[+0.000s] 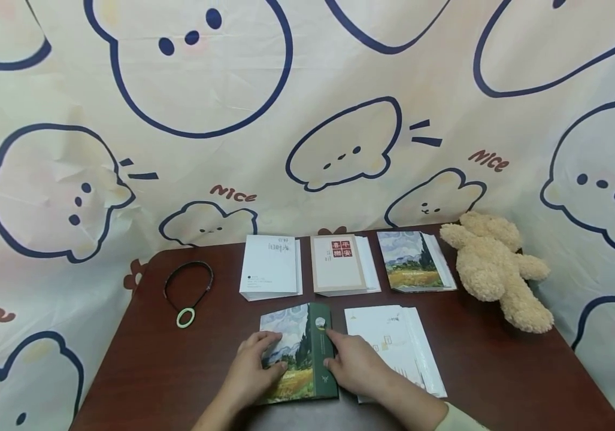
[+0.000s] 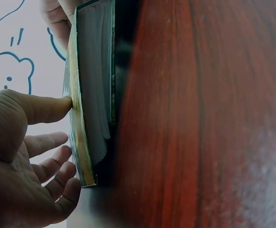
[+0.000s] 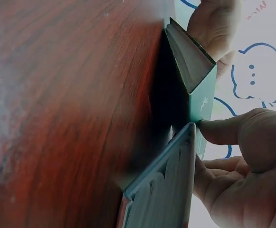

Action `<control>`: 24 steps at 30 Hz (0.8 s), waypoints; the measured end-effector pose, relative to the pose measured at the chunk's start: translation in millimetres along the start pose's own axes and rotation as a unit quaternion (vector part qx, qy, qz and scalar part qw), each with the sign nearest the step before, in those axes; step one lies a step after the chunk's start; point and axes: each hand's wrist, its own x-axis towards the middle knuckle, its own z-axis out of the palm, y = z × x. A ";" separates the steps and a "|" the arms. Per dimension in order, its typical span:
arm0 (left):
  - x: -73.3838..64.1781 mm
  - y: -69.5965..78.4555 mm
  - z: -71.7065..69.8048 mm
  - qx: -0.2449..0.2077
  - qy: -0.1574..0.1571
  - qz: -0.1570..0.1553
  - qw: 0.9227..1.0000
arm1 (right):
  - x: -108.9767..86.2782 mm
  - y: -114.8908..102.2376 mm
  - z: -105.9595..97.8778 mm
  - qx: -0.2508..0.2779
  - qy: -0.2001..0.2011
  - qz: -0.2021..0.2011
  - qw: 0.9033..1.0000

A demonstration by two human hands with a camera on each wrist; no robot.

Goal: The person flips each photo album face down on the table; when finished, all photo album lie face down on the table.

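A photo album point(image 1: 292, 353) with a painted landscape cover and a green spine point(image 1: 322, 350) sits at the front middle of the table. My left hand point(image 1: 253, 365) rests on its cover from the left, thumb and fingers spread. In the left wrist view, the left thumb point(image 2: 52, 108) touches the cover's edge, with grey page edges point(image 2: 94, 80) beside it. From the right, my right hand point(image 1: 358, 362) touches the spine with thumb and index finger. The right wrist view shows the album point(image 3: 195, 61) wedge-shaped, thick at the spine.
Close to the right hand lies a white album point(image 1: 382, 335). Behind stand a white album point(image 1: 269, 263), a cream album point(image 1: 338, 263) with red characters and another landscape album point(image 1: 409, 261). A teddy bear point(image 1: 493, 263) lies right; a looped cord point(image 1: 166, 287) with a pale ring lies left.
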 end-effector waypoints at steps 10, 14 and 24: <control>-2.8 -2.6 1.1 0.010 0.011 0.002 1.000 | 7.5 -6.1 5.2 -0.057 -0.011 0.025 0.998; -4.1 -1.0 1.0 0.019 0.016 0.005 1.000 | 9.3 -6.4 8.5 -0.070 -0.008 0.026 0.997; -4.5 1.4 2.7 0.031 0.032 0.005 0.999 | 10.9 -9.7 8.7 -0.096 -0.011 0.025 0.995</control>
